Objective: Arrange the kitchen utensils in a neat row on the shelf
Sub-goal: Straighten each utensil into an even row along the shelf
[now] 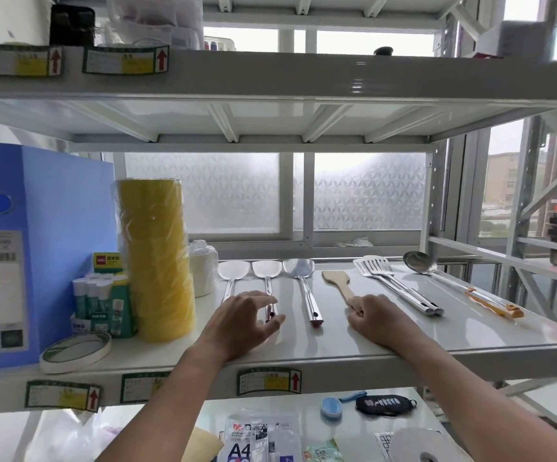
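On the white shelf (403, 335) lie three steel spatulas side by side: the left spatula (233, 270), the middle spatula (266, 269) and the right spatula (299, 268). A wooden spatula (336, 278) lies beside them, and my right hand (372, 318) is shut on its handle end. Further right lie two slotted steel turners (375, 265) together, angled, and a steel ladle (418, 261) with a wooden handle tip. My left hand (247, 320) hovers with fingers apart over the handles of the left and middle spatulas, hiding the left one's end.
Left on the shelf stand a blue binder (33, 248), a stack of yellow tape rolls (157, 258), a box of glue sticks (103, 295), a white jar (203, 268) and a tape roll (75, 351). Another shelf board (270, 78) hangs overhead. Papers and small items lie on the lower shelf.
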